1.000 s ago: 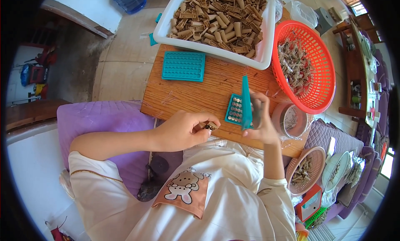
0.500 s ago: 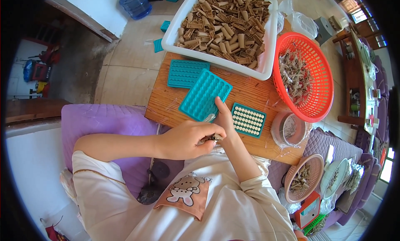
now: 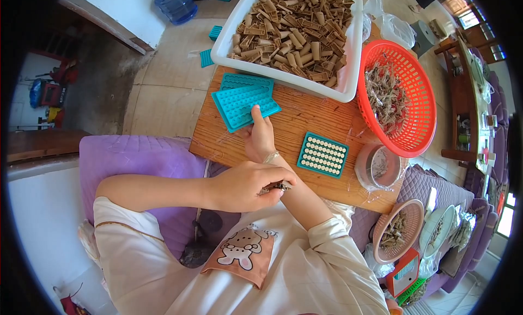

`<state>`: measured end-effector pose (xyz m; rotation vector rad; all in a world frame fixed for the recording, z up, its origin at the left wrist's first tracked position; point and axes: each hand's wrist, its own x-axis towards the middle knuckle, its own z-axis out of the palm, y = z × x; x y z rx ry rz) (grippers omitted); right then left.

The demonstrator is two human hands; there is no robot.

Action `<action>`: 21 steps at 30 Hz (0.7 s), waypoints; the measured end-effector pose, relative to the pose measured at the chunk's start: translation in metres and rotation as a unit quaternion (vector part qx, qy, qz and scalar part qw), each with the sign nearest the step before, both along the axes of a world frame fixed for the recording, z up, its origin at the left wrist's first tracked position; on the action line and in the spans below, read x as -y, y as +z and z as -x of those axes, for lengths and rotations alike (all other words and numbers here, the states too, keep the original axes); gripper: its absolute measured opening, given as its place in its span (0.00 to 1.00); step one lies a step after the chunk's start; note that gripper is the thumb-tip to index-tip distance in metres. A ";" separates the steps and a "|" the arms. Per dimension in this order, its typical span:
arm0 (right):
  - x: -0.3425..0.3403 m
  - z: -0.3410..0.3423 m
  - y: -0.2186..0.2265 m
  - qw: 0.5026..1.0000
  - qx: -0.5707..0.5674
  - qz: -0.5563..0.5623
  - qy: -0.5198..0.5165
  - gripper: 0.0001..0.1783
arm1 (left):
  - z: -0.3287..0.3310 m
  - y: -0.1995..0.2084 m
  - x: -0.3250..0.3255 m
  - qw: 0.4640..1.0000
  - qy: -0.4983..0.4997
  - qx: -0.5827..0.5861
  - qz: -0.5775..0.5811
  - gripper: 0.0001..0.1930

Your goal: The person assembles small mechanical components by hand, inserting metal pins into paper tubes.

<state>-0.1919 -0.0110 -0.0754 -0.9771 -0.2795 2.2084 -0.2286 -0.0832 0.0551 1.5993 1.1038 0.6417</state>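
My left hand (image 3: 243,188) is closed around a small clump of thin grey-brown pieces (image 3: 277,187) above my lap. I cannot make out their exact kind, as the fingers cover most of them. Farther forward, my right hand (image 3: 260,139) grips the near right edge of a teal dimpled tray (image 3: 233,109), thumb on top. That tray is tilted and overlaps another teal tray (image 3: 234,81) on the wooden table (image 3: 283,135). To the right of my right hand, a teal tray filled with rows of white round pieces (image 3: 322,155) lies on the tabletop.
At the table's far side stands a white bin (image 3: 283,78) heaped with brown half-tube pieces. A red basket (image 3: 422,97) of dried grey-brown bits and a clear round tub (image 3: 376,168) line the right. Beyond the right edge sits a pink basket (image 3: 417,219).
My right hand has carried the teal tray forward and left, over the other tray, turning it on the way. My left hand has hardly moved and keeps its clump.
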 end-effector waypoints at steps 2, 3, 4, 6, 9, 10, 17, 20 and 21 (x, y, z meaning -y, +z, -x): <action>0.003 -0.001 -0.002 0.999 -0.003 -0.032 0.008 0.11 | 0.001 0.002 0.000 1.000 0.002 0.008 0.005 0.13; 0.003 0.001 -0.002 0.999 -0.002 -0.031 0.008 0.11 | 0.002 0.002 -0.001 1.000 0.001 0.004 0.000 0.13; 0.004 0.003 0.003 1.000 0.001 -0.013 -0.007 0.10 | 0.002 0.002 0.000 1.000 0.000 0.002 -0.004 0.13; 0.004 0.008 0.006 1.000 0.004 0.006 -0.022 0.09 | 0.002 0.001 0.000 1.000 0.001 0.001 0.004 0.13; -0.004 0.019 0.005 0.997 -0.028 0.058 -0.037 0.08 | 0.001 0.000 0.001 1.000 -0.002 -0.002 0.010 0.13; -0.005 0.023 0.004 0.996 -0.016 0.082 -0.038 0.08 | 0.001 0.000 0.001 1.000 -0.003 -0.003 0.011 0.13; -0.004 0.038 -0.004 0.994 0.056 0.085 0.024 0.10 | 0.001 -0.001 0.000 1.000 -0.006 -0.014 0.018 0.13; -0.007 0.034 -0.015 0.986 0.059 0.079 0.132 0.11 | 0.002 0.000 -0.001 1.000 -0.006 -0.009 0.019 0.13; -0.007 0.034 -0.019 0.986 0.059 0.079 0.131 0.11 | 0.002 0.001 -0.001 1.000 -0.009 -0.010 0.021 0.13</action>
